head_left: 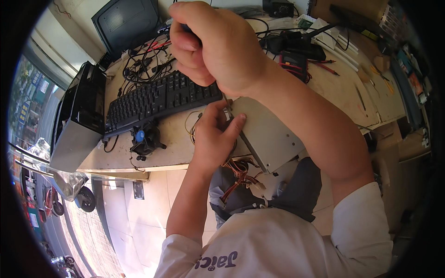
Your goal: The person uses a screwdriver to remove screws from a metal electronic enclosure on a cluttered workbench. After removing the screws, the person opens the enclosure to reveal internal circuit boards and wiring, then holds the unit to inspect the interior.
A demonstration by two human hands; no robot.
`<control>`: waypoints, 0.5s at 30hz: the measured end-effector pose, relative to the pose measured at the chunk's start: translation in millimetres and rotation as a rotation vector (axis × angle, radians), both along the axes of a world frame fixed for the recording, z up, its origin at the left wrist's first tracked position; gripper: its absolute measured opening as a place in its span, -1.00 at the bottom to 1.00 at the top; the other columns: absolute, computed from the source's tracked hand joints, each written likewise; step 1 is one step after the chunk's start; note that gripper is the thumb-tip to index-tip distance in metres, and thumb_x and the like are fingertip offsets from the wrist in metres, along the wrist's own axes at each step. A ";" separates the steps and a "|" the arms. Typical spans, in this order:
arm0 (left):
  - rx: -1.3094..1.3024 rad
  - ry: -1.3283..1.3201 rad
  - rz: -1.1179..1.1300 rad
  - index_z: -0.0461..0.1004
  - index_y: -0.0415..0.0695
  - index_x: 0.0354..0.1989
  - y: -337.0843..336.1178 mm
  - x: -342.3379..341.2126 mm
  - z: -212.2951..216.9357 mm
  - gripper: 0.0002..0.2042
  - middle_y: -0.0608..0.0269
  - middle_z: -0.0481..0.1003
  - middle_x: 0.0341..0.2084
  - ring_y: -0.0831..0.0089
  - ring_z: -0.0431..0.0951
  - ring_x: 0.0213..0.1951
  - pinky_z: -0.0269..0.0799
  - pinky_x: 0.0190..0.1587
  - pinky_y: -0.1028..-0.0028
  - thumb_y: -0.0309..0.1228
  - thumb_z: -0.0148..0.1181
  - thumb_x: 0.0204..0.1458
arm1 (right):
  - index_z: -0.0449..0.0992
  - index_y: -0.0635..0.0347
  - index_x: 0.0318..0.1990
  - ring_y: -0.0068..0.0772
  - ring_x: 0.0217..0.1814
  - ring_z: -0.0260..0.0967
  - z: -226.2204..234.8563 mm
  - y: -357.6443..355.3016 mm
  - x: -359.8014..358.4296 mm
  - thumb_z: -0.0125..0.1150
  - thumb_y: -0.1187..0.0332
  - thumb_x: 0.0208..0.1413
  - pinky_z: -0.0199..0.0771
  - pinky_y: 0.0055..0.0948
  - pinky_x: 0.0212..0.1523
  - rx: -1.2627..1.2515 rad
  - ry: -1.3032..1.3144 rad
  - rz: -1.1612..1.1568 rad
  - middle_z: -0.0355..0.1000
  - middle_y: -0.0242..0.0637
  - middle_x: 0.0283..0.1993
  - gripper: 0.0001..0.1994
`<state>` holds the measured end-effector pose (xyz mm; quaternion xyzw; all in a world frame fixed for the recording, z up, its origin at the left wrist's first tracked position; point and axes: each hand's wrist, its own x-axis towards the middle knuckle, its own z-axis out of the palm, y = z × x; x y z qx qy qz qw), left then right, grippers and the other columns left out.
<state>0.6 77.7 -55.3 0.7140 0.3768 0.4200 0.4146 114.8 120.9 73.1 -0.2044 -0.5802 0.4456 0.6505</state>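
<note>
While the right hand (211, 44) is clenched in a full fist round a screwdriver (225, 99), whose dark handle barely peeks out at the top of the fist, its thin shaft runs down from under the palm to a grey metal case (273, 134) near the middle of the frame. The left hand (213, 136) comes up from the lower centre and is partly closed: thumb and fingertips pinch at the case's near corner, right where the shaft's tip lands, seemingly steadying the tip or a small fastener there. What sits between those fingertips is too small to tell.

The case lies tilted, half on the table (176, 139) edge and half over the person's lap, with a bundle of orange and red wires (238, 171) hanging from its lower side. A black keyboard (160, 99) lies just left of the hands, a small fan (145, 138) below it, and a black tower (79, 116) stands at the far left.

By my reading, the step in hand is working a screw at the case's corner. Its next move calls for keeping the shaft square to the screw, pressing down as the fist turns, and the left fingers holding the case from sliding off the edge.
</note>
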 end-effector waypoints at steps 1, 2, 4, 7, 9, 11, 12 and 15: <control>-0.011 0.010 0.011 0.49 -0.31 0.00 0.8 -0.4 -0.7 -0.59 0.39 0.26 -0.64 0.58 0.23 -0.55 0.25 -0.47 0.50 -0.36 0.43 0.03 | 0.30 0.17 -0.60 -0.60 -0.67 -0.04 2.8 1.9 12.4 -0.09 0.11 0.29 -0.02 -0.45 -0.63 -0.098 0.029 0.150 0.13 -0.49 -0.69 -0.57; -0.007 0.016 0.013 0.49 -0.31 0.00 1.6 -0.3 -1.8 -0.59 0.39 0.27 -0.63 0.58 0.23 -0.55 0.26 -0.46 0.50 -0.36 0.43 0.03 | 0.31 0.16 -0.58 -0.61 -0.68 -0.07 4.8 5.1 22.0 -0.07 0.10 0.28 -0.06 -0.45 -0.65 -0.198 0.056 0.298 0.11 -0.50 -0.68 -0.58; -0.002 0.033 0.023 0.49 -0.30 0.01 3.8 -0.8 -2.9 -0.58 0.39 0.28 -0.63 0.57 0.24 -0.55 0.27 -0.46 0.50 -0.36 0.43 0.04 | 0.35 0.18 -0.49 -0.67 -0.68 -0.11 8.8 5.2 21.5 -0.03 0.10 0.27 -0.13 -0.48 -0.65 -0.253 0.153 0.054 0.07 -0.54 -0.68 -0.62; -0.004 0.035 0.031 0.49 -0.31 0.01 3.0 -2.1 -3.4 -0.58 0.38 0.29 -0.62 0.57 0.25 -0.54 0.28 -0.45 0.50 -0.34 0.43 0.04 | 0.35 0.15 -0.51 -0.67 -0.67 -0.12 7.9 -11.6 7.2 -0.01 0.12 0.29 -0.13 -0.50 -0.64 -0.136 0.175 -0.353 0.03 -0.56 -0.68 -0.63; -0.004 0.028 0.025 0.49 -0.31 0.01 3.2 -1.9 -3.2 -0.57 0.38 0.29 -0.61 0.57 0.25 -0.54 0.29 -0.44 0.49 -0.33 0.43 0.04 | 0.37 0.12 -0.47 -0.64 -0.66 -0.08 6.2 -18.2 11.6 -0.04 0.12 0.35 -0.09 -0.52 -0.62 -0.041 0.067 -0.380 0.04 -0.56 -0.67 -0.63; -0.004 0.014 0.015 0.49 -0.30 0.01 2.3 -0.7 -1.4 -0.57 0.38 0.29 -0.61 0.57 0.26 -0.53 0.29 -0.44 0.49 -0.32 0.43 0.05 | 0.33 0.11 -0.52 -0.67 -0.67 -0.12 18.8 -15.9 31.7 -0.02 0.16 0.31 -0.15 -0.50 -0.63 -0.196 0.012 0.228 0.03 -0.56 -0.68 -0.65; -0.017 0.010 0.009 0.49 -0.31 0.01 2.3 -0.5 -1.2 -0.57 0.38 0.30 -0.61 0.57 0.26 -0.53 0.29 -0.44 0.48 -0.32 0.43 0.05 | 0.31 0.11 -0.54 -0.69 -0.67 -0.14 26.9 -10.4 40.3 -0.01 0.18 0.29 -0.18 -0.49 -0.64 -0.269 -0.016 0.532 0.02 -0.56 -0.69 -0.65; -0.025 0.008 0.003 0.49 -0.31 0.02 4.2 -0.2 -4.5 -0.57 0.38 0.31 -0.61 0.57 0.28 -0.52 0.30 -0.44 0.48 -0.31 0.43 0.06 | 0.42 0.11 -0.57 -0.38 -0.70 0.13 24.5 -2.4 27.6 0.03 0.12 0.30 0.15 -0.37 -0.66 -0.167 -0.166 0.001 0.18 -0.43 -0.73 -0.60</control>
